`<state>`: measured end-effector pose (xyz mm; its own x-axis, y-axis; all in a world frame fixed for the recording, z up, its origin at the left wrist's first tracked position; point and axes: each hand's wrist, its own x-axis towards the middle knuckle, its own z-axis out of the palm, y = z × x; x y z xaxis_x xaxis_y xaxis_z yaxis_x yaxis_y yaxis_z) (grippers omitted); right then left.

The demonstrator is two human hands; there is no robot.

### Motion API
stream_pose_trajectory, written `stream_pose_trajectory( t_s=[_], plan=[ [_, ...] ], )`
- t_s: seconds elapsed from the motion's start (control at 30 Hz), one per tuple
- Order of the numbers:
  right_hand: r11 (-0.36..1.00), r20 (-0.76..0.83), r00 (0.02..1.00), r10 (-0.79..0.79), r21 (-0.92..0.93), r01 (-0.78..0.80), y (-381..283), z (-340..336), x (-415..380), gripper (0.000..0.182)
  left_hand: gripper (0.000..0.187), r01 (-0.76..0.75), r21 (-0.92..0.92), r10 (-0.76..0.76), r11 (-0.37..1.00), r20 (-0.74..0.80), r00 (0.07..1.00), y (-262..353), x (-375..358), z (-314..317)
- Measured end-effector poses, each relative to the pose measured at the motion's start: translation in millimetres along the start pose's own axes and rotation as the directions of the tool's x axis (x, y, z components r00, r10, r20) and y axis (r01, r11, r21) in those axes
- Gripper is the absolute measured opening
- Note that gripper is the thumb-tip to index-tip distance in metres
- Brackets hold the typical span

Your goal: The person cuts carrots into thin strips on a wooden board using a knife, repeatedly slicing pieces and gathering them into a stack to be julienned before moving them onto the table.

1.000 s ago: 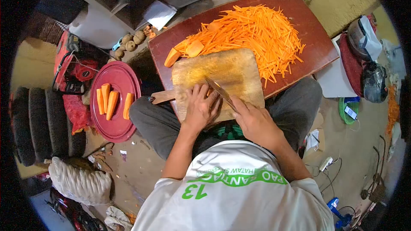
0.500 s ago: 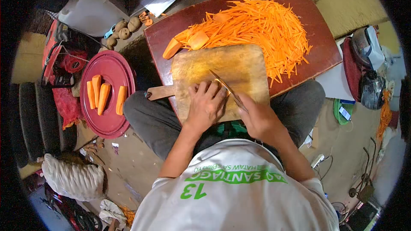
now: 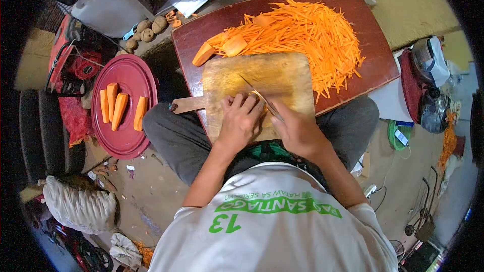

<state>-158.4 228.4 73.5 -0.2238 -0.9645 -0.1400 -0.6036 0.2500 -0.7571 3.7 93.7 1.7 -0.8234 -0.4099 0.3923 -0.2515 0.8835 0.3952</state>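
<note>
My left hand point(image 3: 240, 125) presses down on the wooden cutting board point(image 3: 282, 73), its fingers curled over a carrot piece that is almost wholly hidden; only a bit of orange shows beside the blade. In my right hand point(image 3: 302, 130) is a kitchen knife point(image 3: 258, 94), its blade slanting up and left right against my left fingertips. Beyond the board lies a large heap of carrot strips point(image 3: 322, 38). Two carrot chunks, one long point(image 3: 203, 54) and one blocky point(image 3: 234, 45), lie at the heap's left end.
The board lies on a dark red tabletop point(image 3: 375, 55) over my crossed legs. To the left, a round red lid point(image 3: 123, 143) bears several peeled carrot pieces point(image 3: 119, 112). Brown round roots point(image 3: 146, 35) and a blue-handled peeler point(image 3: 129, 32) lie behind it. A phone point(image 3: 401, 137) sits at right.
The knife and right hand have shifted slightly left, with the blade still beside my left fingers. The whole view has tilted a little; the left hand keeps its place on the board.
</note>
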Motion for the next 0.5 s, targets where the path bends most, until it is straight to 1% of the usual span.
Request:
stream_pose_trajectory(
  t_s=[0.07, 0.17, 0.27, 0.37, 0.47, 0.5],
  plan=[
    [0.998, 0.013, 1.000, -0.011, -0.066, 0.012, 0.2, -0.6, 13.5, 0.036, 0.045, 0.007, 0.004, -0.007, 1.000, 0.012, 1.000, 0.3, -1.7, -0.3],
    [0.996, 0.071, 0.993, 0.091, -0.019, -0.090, -7.2, -13.4, -0.7, 0.038, 0.048, 0.000, 0.005, 0.000, 1.000, -0.001, 1.000, -0.1, -2.2, -2.2],
    [0.999, -0.025, 0.999, 0.040, -0.036, -0.041, -20.4, -18.5, -31.0, 0.038, 0.051, 0.006, -0.028, -0.006, 1.000, 0.008, 1.000, 1.1, -3.0, -4.4],
    [0.992, -0.110, 0.987, -0.121, 0.034, 0.125, 4.3, 5.4, -22.3, 0.038, 0.051, -0.007, -0.042, 0.006, 0.999, -0.015, 1.000, -0.7, -2.1, -3.0],
    [0.997, -0.014, 1.000, -0.024, -0.075, 0.023, 0.9, 6.4, 13.2, 0.041, 0.051, 0.010, -0.023, -0.010, 1.000, 0.007, 1.000, -2.1, -4.7, 2.0],
    [0.998, 0.006, 1.000, -0.006, -0.055, 0.007, -0.4, 4.4, 12.9, 0.041, 0.050, 0.011, -0.015, -0.010, 1.000, 0.010, 1.000, -1.0, -5.5, 0.0]
  ],
)
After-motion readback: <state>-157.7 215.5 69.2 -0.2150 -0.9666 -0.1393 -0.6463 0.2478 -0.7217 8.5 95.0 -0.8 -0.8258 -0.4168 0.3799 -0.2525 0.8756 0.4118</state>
